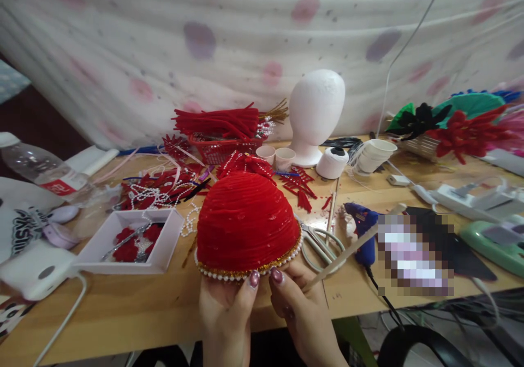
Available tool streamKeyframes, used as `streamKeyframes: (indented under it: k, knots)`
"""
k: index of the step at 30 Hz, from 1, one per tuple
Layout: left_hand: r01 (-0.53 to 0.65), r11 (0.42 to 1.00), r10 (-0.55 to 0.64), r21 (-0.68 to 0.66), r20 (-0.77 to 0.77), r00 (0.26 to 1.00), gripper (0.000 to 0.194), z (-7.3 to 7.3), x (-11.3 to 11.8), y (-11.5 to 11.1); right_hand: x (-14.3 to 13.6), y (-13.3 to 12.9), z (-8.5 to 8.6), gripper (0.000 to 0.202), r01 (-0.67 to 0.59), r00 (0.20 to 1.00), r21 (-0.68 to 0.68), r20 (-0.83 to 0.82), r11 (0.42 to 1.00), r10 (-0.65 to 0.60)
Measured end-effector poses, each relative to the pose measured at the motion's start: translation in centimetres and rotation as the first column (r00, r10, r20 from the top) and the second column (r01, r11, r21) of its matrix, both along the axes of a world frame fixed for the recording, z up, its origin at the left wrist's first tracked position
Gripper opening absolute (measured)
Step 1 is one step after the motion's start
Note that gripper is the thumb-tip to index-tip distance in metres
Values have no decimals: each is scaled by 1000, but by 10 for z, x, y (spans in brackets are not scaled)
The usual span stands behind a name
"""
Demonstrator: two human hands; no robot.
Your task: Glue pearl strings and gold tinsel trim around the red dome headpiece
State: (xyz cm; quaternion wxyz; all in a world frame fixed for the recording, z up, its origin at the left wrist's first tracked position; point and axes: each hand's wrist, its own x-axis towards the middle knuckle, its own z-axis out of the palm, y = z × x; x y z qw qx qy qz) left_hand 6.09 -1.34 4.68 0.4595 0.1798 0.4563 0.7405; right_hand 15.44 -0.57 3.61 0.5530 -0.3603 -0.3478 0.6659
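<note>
A dome-shaped red cap of ribbed, velvety strips is held up in front of me. Gold trim and a row of white beads run round its lower rim. My left hand grips this rim from below, thumb on the beads. Close beside it, my right hand pinches the rim too, the thumbs nearly meeting. A long pale stick slants up and right from my right hand, apparently held in its fingers. Behind the hand lie scissors, partly covered by the stick. The cap's inside is hidden.
A white foam head stands at the back beside a thread cone. A blue glue gun lies right, its cord trailing over the table edge. Left are a white tray and a plastic bottle. A red basket holds red stems.
</note>
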Motion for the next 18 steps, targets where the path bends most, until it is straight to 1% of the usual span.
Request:
streamKeyframes:
  k: [2,5,8,11,12,14,16,18]
  knots:
    - [13,1000,-13,3,-7,1000,81,-5,0,0,-1,1,-2,42,24,1000,-9,3,1000,-24]
    - [37,999,-37,34,17,999,85,-12,2,1,-1,1,-5,38,26,999,-39,-34,999,-28]
    - [16,1000,-16,27,26,1000,90,-13,7,4,-2,2,-6,37,35,997,-50,-65,998,-39]
    - [-19,1000,19,-4,26,999,92,-11,8,7,-5,3,-11,38,35,998,-61,-47,997,-38]
    - [-5,1000,5,0,29,1000,91,-11,7,8,-7,3,-14,38,42,998,-57,-38,997,-44]
    - [59,998,-59,20,29,998,88,-14,4,9,-9,5,-20,37,79,997,-12,-18,997,-79]
    - [132,991,-133,35,16,991,84,-21,-1,10,-12,8,-26,37,124,992,56,-1,991,-124]
    - [171,985,-171,36,4,985,78,-30,-5,10,-14,11,-29,37,138,990,109,9,984,-139]
